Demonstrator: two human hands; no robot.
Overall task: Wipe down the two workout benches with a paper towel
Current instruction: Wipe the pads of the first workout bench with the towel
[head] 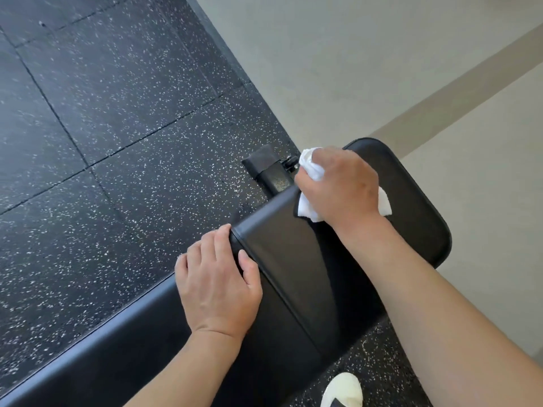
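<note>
Black speckled rubber flooring (102,142) fills most of the view, with pale smooth floor (382,69) beyond it on the right. On that sits the workout bench (293,274), black vinyl pads, only one bench in view so can't say anything about the second. Its metal foot (269,170) pokes out past the far pad. Left hand (219,284) rests on the near corner of the pad, fingers draped over the edge and thumb on top, bracing rather than really grabbing. Right hand (340,186) has its grip curled tight around a bunched white paper towel (311,164), pressed against the pad's far left edge where the seam and side wall meet. My take for doing this bit well: keep the left hand steadying, flatten the towel out some so more of it touches, run it along the edge and down the side, then overlap strokes across the top. White shoe (342,389) at the bottom, by the bench.
</note>
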